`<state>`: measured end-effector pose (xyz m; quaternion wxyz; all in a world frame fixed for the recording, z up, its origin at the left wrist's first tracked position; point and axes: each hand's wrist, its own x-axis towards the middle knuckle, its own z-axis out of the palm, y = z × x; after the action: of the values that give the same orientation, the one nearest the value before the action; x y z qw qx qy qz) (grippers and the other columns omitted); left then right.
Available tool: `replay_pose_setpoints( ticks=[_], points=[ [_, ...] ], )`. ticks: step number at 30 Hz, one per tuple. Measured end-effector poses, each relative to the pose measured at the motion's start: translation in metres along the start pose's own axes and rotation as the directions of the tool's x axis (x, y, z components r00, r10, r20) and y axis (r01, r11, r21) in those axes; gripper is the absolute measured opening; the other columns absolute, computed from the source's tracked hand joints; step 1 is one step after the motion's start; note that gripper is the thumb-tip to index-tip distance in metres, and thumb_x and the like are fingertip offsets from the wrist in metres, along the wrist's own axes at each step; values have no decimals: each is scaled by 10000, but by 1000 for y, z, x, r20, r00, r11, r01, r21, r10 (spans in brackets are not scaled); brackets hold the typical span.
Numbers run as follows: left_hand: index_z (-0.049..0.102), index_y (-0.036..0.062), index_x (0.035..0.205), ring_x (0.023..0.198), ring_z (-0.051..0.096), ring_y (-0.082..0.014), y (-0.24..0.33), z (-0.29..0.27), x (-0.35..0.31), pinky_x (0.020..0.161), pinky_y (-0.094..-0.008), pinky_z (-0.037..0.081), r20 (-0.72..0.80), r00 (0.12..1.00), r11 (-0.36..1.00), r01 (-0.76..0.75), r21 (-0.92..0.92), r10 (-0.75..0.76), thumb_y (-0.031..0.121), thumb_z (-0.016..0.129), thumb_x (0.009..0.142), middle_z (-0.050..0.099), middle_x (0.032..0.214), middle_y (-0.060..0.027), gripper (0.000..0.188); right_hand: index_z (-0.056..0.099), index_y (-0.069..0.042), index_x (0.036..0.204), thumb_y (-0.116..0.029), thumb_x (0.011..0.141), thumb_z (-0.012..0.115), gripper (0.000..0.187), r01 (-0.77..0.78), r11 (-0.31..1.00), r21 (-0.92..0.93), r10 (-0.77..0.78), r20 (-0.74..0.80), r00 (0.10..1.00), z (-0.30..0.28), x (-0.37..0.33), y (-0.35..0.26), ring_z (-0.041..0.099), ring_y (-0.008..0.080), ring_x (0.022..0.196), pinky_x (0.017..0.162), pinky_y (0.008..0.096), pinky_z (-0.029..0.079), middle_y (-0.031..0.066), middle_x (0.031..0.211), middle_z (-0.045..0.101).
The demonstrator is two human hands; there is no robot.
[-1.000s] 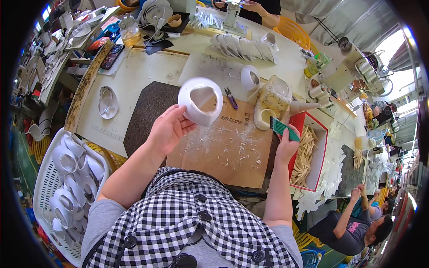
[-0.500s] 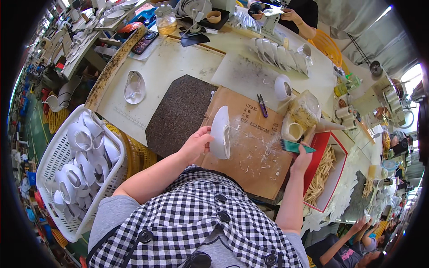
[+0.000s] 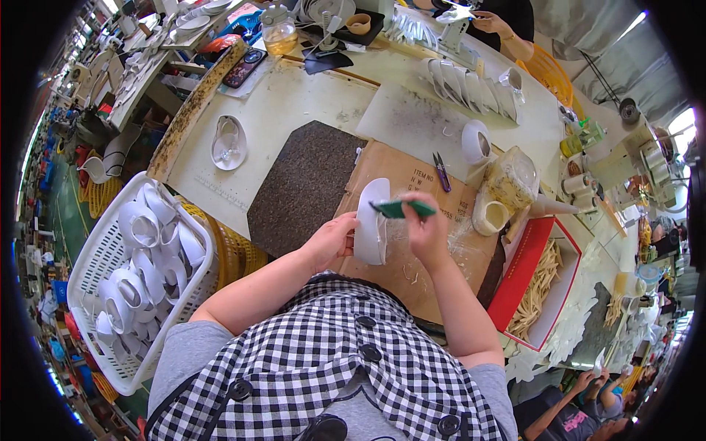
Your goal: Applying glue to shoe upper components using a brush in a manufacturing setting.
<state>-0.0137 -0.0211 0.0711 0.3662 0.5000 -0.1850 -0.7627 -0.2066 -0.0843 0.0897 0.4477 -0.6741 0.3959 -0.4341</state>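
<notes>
My left hand grips a white shoe upper by its left edge, its curved piece standing upright over the cardboard sheet. In my right hand is a green-handled brush, its dark tip at the upper's face; whether it touches cannot be told. Right of the cardboard stands a cloudy, yellowish glue container with a pale round cup at its front. Purple-handled thread snips lie on the cardboard's far part.
At left, a white basket holds several white uppers. A dark mat adjoins the cardboard. A red box of beige strips stands at right. Another upper and a phone lie farther back. A row of white uppers stands at far right.
My right hand has brought the green brush leftward from beside the glue cup to the shoe upper. My left hand keeps its grip on the upper. The view has shifted slightly.
</notes>
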Motion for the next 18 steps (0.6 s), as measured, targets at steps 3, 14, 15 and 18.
replay_pose_setpoints(
  ticks=[3,14,15,18],
  points=[
    [454,79,1279,949,595,-183,-2,2,-1,849,-338,464,24,1000,998,15,-60,-14,249,347,945,580,1109,-94,391,594,-51,998,34,851,580,170,3,994,-110,26,261,965,-12,-23,-7,612,148,844,752,270,487,58,906,629],
    [399,31,1303,1042,584,-237,-2,-2,4,897,-394,467,35,997,997,70,-23,-69,274,325,960,542,1200,-143,427,576,-39,1009,-114,900,582,132,-146,980,-133,123,-168,978,8,24,34,550,87,742,667,209,446,26,810,605],
    [401,33,1301,1044,583,-236,-2,-7,2,890,-391,471,25,998,996,59,-72,-57,278,316,953,547,1196,-139,434,576,-39,1009,-114,900,582,132,-143,981,-128,122,-162,979,12,24,36,550,87,742,667,209,446,26,810,605],
    [402,35,1299,1049,581,-234,-5,-31,0,876,-389,481,25,1000,980,19,-196,-15,284,297,941,553,1193,-131,448,575,-42,1029,-56,901,564,129,15,995,-101,-42,-271,962,25,20,46,578,118,773,706,236,471,55,819,606]
  ],
)
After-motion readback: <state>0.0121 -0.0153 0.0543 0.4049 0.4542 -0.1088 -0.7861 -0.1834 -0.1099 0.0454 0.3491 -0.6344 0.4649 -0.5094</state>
